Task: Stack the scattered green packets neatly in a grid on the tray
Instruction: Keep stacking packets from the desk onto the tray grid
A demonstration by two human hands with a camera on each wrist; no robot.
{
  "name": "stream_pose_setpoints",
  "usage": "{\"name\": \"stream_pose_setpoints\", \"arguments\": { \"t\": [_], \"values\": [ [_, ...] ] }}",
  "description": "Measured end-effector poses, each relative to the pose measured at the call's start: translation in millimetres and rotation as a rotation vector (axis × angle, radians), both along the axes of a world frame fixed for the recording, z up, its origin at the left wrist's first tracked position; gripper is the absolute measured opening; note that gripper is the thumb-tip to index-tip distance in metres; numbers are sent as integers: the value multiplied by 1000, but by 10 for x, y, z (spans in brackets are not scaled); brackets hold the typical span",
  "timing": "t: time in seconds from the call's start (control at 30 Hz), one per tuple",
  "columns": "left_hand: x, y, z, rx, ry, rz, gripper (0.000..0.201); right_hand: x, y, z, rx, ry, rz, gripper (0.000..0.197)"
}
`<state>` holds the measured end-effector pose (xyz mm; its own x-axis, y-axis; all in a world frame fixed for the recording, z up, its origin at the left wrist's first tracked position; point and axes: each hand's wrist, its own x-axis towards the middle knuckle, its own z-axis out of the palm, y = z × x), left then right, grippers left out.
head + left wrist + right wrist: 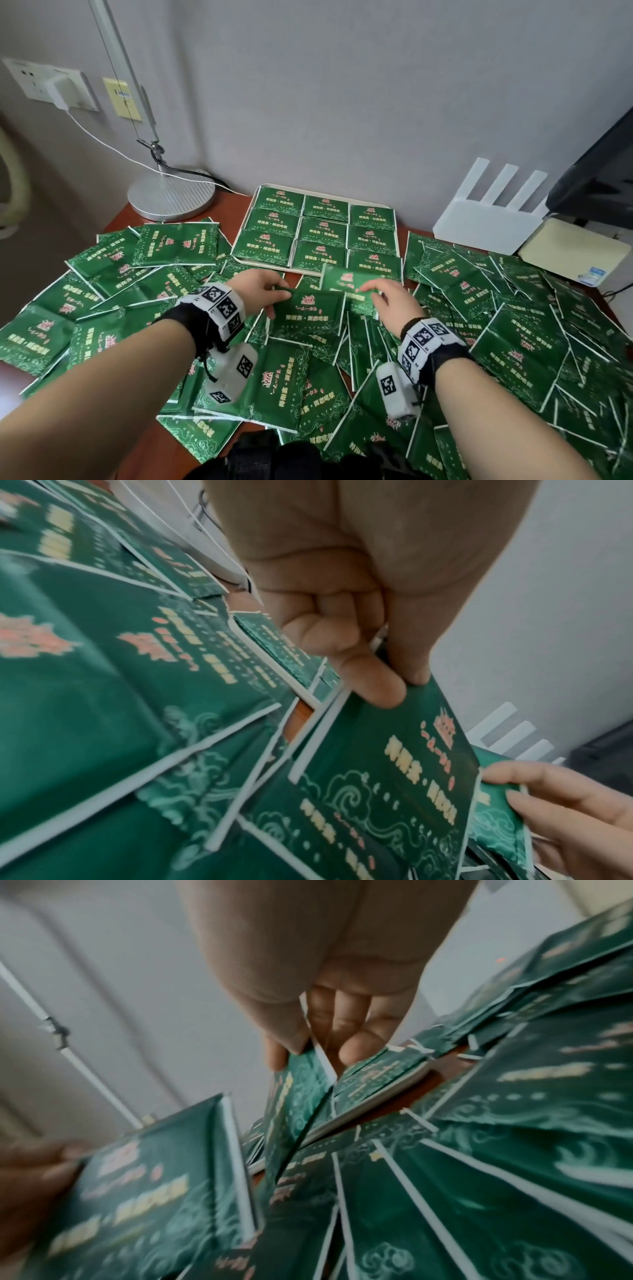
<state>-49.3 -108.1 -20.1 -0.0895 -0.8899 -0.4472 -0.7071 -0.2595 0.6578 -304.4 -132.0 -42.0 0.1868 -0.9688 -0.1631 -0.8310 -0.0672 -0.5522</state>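
Note:
A white tray (397,219) at the back of the table holds green packets (322,229) in a three-by-three grid. Loose green packets (513,342) lie scattered all over the table. Just in front of the tray, my left hand (263,291) pinches the top left corner of a green packet (308,317) between thumb and fingers (380,693). My right hand (390,296) pinches a second green packet (346,279) by its right edge, with the thumb (287,1039) on top. The two held packets (394,772) overlap slightly above the pile.
A lamp base (171,197) with a white cable stands at the back left. A white router (489,216) and a cream box (575,250) sit at the back right. A grey wall runs close behind the tray.

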Motion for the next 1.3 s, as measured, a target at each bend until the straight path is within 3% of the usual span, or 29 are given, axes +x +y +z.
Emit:
{"name": "stream_pose_setpoints", "arguments": {
  "t": [0.07,0.17,0.33,0.53,0.63,0.77,0.83,0.93,1.03,1.3],
  "values": [
    [-75,-35,46,-6,42,-4,8,100,-3,70,31,15,109,26],
    [-131,-85,65,0,155,40,7,163,-22,118,64,-53,126,30],
    [-137,-110,31,-31,248,76,11,120,-57,115,3,-104,83,11],
    [-130,-185,-37,2,121,18,3,115,-140,106,-5,-200,59,3],
    [-145,-301,-50,-3,58,35,5,28,-283,78,6,-170,17,16],
    [-109,-596,-91,-14,6,165,27,-256,-602,74,17,-335,-329,51],
    [-92,-781,-146,-17,-18,229,38,-392,-779,69,69,-252,-430,53],
    [-106,-1055,-210,-1,-86,265,41,-512,-1005,8,117,-101,-423,31],
    [-127,-1297,-280,27,-219,218,46,-554,-1148,-57,195,-13,-438,31],
    [-174,-1559,-380,69,-348,69,27,-576,-1257,-205,290,78,-404,33]
  ]
}}
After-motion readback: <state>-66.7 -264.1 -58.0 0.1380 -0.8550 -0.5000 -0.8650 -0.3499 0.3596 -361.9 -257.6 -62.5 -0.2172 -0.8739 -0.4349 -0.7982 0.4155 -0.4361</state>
